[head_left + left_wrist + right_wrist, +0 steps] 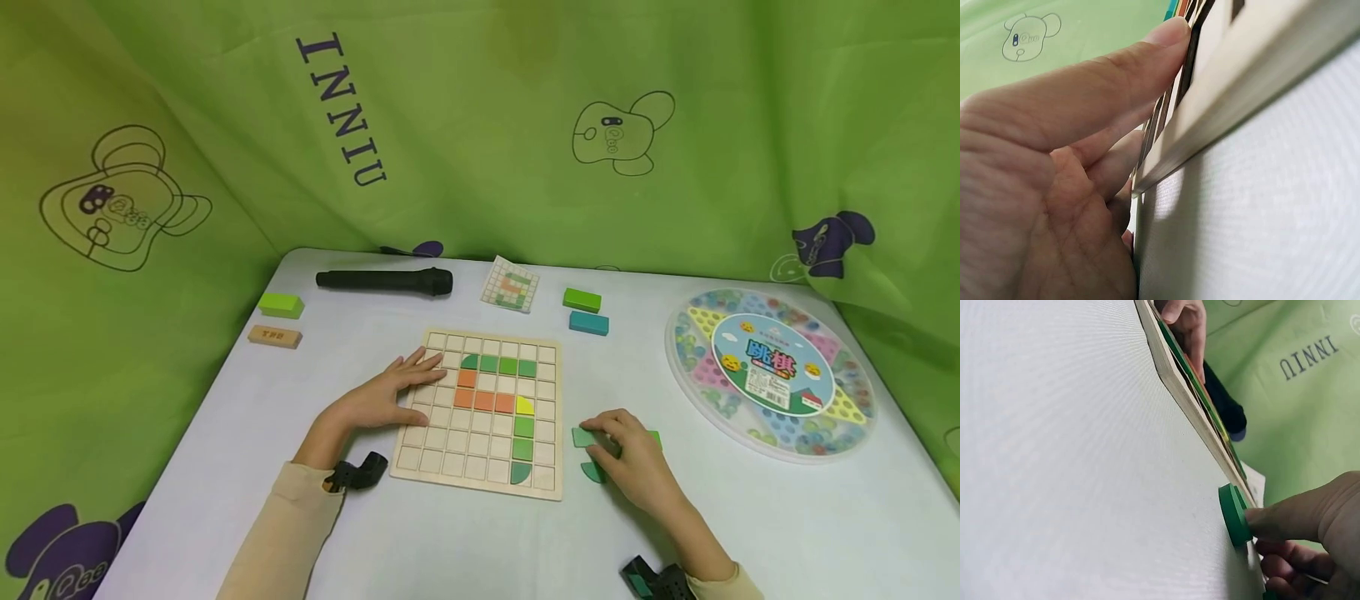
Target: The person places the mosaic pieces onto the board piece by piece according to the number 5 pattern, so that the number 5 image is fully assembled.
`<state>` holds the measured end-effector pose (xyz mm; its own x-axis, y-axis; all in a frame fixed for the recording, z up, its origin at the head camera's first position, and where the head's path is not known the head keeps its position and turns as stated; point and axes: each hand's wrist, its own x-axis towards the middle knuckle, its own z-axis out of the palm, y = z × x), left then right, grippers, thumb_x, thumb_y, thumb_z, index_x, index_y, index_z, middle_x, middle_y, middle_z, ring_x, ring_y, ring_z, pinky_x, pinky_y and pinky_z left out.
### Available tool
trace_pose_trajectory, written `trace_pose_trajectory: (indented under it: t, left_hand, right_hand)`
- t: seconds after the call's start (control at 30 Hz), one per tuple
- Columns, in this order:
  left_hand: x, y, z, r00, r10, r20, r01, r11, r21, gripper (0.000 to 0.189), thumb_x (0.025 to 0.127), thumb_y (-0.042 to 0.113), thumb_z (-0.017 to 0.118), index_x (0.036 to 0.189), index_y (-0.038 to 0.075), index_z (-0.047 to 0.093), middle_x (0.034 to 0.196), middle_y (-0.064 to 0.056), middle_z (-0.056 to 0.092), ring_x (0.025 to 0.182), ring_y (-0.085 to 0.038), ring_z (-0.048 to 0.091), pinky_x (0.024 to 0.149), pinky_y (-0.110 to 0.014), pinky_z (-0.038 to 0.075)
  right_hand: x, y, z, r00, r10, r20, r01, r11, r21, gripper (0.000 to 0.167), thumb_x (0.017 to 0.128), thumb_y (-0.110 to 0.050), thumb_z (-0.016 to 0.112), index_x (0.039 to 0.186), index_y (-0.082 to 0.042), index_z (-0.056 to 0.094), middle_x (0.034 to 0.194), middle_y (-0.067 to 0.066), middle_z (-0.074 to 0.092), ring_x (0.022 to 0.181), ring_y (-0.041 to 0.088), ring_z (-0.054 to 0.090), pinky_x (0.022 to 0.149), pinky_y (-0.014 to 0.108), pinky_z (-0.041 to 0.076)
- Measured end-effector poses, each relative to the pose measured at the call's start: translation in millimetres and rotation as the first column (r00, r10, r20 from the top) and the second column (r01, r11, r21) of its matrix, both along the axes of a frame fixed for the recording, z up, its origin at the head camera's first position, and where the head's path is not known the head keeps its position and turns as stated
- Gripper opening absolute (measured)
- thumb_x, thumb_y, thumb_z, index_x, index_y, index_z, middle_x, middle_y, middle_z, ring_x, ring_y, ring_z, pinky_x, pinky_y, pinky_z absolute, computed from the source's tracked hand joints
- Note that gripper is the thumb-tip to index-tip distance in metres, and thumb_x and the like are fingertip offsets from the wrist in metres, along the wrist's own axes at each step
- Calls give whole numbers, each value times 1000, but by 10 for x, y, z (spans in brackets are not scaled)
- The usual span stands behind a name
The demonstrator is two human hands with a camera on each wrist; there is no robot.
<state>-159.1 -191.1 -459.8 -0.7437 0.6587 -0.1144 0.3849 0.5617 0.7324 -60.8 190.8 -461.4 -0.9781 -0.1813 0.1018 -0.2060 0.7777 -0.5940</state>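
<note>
A wooden grid board point(476, 489) lies on the table with green, orange and yellow tiles set in several cells. My left hand point(386, 394) rests on its left edge, fingers spread over the border cells; in the left wrist view the thumb point(1169, 34) lies over the rim. Right of the board, my right hand point(630, 458) pinches a green square tile point(581, 438) between thumb and index finger, low at the table. Just below it lies a dark green quarter-round tile point(592, 472), partly under the thumb. Another light green tile point(656, 437) shows partly behind the hand.
Behind the board lie a black microphone point(382, 282), a pattern card point(511, 284), and green point(582, 300) and blue blocks point(588, 322). A round Chinese checkers box point(772, 367) sits at the right. Green point(281, 305) and wooden blocks point(274, 337) lie at the left edge.
</note>
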Motion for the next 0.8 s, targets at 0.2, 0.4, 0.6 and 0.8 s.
trace_pose_trajectory:
  t: [0.2,0.4,0.6,0.8]
  left_hand:
    - [0,-1,5,1000,1,4,-1,1000,5,76,79,33,75,144,14,42,158,-2,22,148,-27,2,118,-53,1]
    - [7,-6,17,1000,2,11,-2,1000,10,76,79,33,75,144,14,42,158,-2,22,148,-28,2,118,-53,1]
    - [10,-7,18,1000,2,8,-2,1000,12,76,79,33,75,144,14,42,158,-2,22,148,-28,2,118,-53,1]
    - [-3,-7,9,1000,-1,9,1,1000,-5,75,80,33,75,144,14,41,158,-2,22,148,-27,2,118,-52,1]
  right_hand:
    - [18,-53,35,999,4,-44,-5,1000,-17,27,78,-7,76,103,-12,68,105,-1,65,101,18,60,84,40,52]
    - [95,-269,78,988,87,-128,-100,990,-96,33,74,-6,79,104,-15,68,103,-8,64,95,9,59,79,30,53]
    - [186,-598,44,967,190,-171,-221,958,-185,32,74,-7,79,103,-15,69,101,-11,62,92,8,58,75,24,52]
    - [212,-813,-24,954,260,-150,-288,933,-216,29,76,-9,78,104,-14,70,102,-10,61,86,8,52,65,17,47]
